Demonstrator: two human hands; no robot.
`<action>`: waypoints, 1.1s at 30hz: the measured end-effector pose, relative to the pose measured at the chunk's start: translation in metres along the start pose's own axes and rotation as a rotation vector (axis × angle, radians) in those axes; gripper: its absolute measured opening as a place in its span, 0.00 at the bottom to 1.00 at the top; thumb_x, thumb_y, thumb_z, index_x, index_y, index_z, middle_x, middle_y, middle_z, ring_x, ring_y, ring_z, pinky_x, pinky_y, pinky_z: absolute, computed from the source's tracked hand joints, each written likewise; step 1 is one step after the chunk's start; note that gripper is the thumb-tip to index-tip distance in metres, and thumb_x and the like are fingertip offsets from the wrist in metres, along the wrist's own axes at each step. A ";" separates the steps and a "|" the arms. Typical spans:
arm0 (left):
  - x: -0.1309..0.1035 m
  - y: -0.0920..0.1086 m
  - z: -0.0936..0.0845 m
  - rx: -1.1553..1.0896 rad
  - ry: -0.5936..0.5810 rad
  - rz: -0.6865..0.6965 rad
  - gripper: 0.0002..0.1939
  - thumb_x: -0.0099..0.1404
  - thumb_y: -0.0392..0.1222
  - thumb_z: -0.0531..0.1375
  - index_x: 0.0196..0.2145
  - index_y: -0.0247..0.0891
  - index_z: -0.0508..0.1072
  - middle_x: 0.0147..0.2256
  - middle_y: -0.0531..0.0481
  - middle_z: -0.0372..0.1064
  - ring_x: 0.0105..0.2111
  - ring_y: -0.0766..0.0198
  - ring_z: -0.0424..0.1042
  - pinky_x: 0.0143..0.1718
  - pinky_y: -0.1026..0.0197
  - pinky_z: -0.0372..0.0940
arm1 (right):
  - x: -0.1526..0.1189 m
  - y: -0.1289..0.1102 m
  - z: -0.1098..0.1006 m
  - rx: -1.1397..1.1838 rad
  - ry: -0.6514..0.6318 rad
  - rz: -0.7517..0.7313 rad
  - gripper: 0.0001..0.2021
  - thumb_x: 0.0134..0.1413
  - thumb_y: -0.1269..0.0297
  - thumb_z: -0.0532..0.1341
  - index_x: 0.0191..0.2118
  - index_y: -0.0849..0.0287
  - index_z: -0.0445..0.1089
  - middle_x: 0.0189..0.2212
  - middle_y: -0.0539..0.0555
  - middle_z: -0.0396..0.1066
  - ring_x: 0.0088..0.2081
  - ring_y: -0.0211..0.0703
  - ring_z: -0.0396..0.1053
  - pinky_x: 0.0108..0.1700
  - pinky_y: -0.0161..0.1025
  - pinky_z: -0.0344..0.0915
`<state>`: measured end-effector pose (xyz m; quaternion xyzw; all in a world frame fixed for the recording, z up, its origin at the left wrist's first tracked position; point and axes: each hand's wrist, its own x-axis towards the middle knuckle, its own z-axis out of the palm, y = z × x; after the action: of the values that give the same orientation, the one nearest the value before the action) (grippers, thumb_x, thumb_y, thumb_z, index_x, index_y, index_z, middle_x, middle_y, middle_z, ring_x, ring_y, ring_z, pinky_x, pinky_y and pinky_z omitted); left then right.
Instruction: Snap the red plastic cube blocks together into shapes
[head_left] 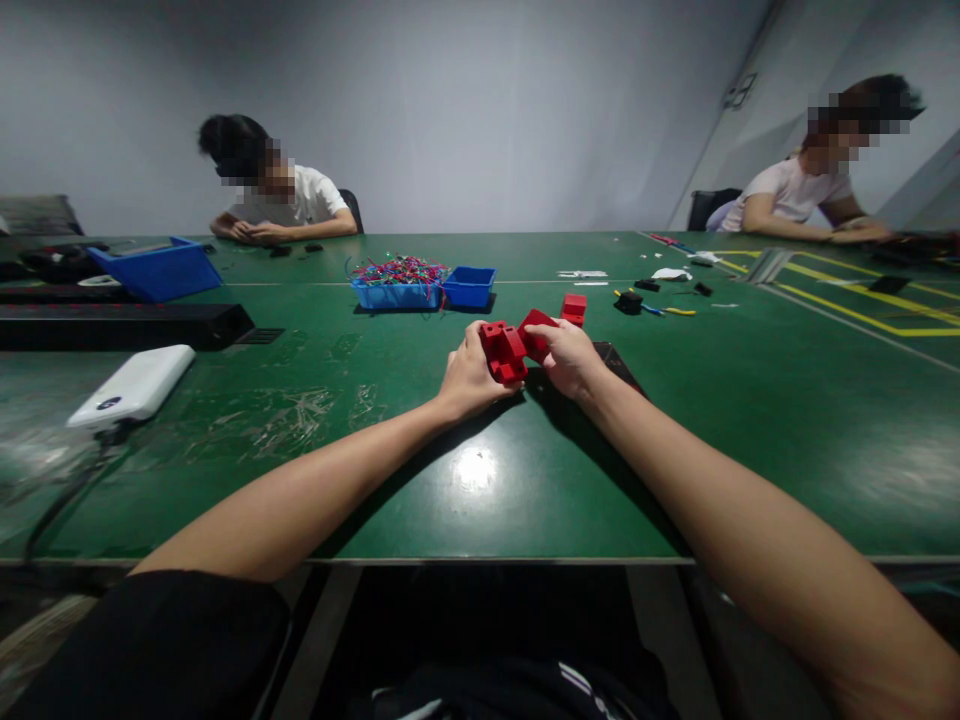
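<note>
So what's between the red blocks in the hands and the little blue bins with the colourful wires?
Only bare green table, in the head view. The red blocks are held by both hands, and the blue bins sit farther back.

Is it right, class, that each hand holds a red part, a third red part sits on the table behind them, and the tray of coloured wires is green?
No. The head view shows the tray of wires is blue. Left hand, right hand and third part are as stated.

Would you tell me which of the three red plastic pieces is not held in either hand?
The small red block lying on the green table just beyond the right hand; the other two red pieces are gripped, one by each hand.
</note>
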<state>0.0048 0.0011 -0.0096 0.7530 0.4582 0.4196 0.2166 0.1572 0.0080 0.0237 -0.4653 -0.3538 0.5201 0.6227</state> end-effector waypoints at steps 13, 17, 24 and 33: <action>0.002 -0.006 0.003 -0.029 0.000 -0.027 0.46 0.44 0.45 0.74 0.55 0.40 0.54 0.53 0.38 0.67 0.53 0.49 0.71 0.56 0.47 0.64 | 0.003 0.009 -0.002 -0.003 -0.045 -0.072 0.15 0.41 0.79 0.69 0.34 0.58 0.67 0.26 0.46 0.72 0.29 0.35 0.71 0.37 0.35 0.71; 0.003 -0.006 0.003 -0.024 -0.006 -0.026 0.46 0.44 0.45 0.74 0.54 0.40 0.54 0.54 0.38 0.67 0.54 0.48 0.71 0.56 0.47 0.64 | 0.005 0.009 -0.003 -0.030 -0.024 -0.048 0.13 0.43 0.83 0.66 0.32 0.60 0.68 0.25 0.47 0.72 0.28 0.35 0.70 0.35 0.34 0.71; 0.002 -0.004 0.002 -0.054 0.005 -0.012 0.45 0.43 0.45 0.74 0.54 0.41 0.55 0.53 0.39 0.67 0.54 0.49 0.70 0.56 0.47 0.64 | 0.007 0.007 -0.008 -0.155 -0.026 -0.113 0.11 0.43 0.77 0.69 0.33 0.61 0.69 0.26 0.46 0.72 0.28 0.32 0.69 0.34 0.32 0.68; 0.002 -0.004 0.003 -0.035 -0.010 -0.022 0.45 0.44 0.44 0.73 0.55 0.41 0.55 0.53 0.40 0.68 0.52 0.50 0.72 0.55 0.48 0.65 | 0.002 0.006 -0.001 -0.165 0.069 -0.083 0.16 0.41 0.83 0.61 0.35 0.56 0.62 0.28 0.46 0.70 0.29 0.36 0.71 0.32 0.34 0.70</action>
<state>0.0054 0.0045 -0.0129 0.7460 0.4582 0.4214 0.2365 0.1569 0.0100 0.0181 -0.5174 -0.3928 0.4467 0.6151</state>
